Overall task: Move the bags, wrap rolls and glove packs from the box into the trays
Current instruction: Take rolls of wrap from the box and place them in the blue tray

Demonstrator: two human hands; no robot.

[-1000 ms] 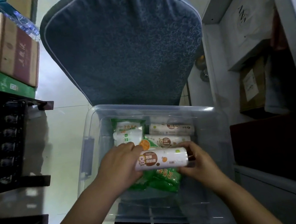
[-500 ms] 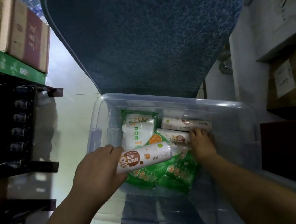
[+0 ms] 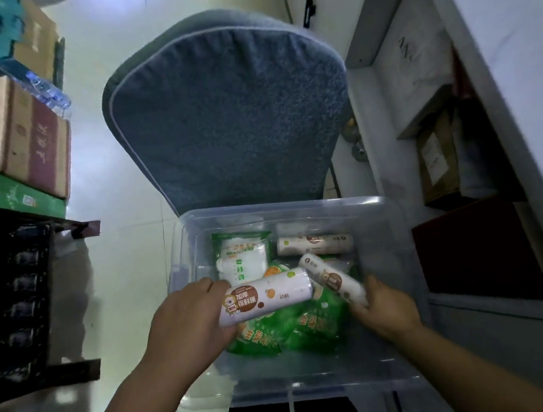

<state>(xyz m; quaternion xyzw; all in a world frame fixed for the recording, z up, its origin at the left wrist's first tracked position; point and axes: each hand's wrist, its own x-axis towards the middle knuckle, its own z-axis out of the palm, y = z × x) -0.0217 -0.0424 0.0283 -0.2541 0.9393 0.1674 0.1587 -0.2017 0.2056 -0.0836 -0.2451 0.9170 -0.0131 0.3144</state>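
A clear plastic box stands in front of me. My left hand grips a white wrap roll with a brown label over the box's near left part. My right hand holds a second wrap roll, tilted, with its far end up. A third wrap roll lies at the back right of the box. A white and green pack lies at the back left. Green bags cover the bottom under both hands. No trays are in view.
A blue cushioned chair back rises right behind the box. Cardboard boxes and a green box sit on a dark rack at the left. White shelving with parcels stands at the right.
My right hand has closed on a second roll and lifted it from the box. My left hand keeps its roll. The view has tilted up, showing more of the chair back.
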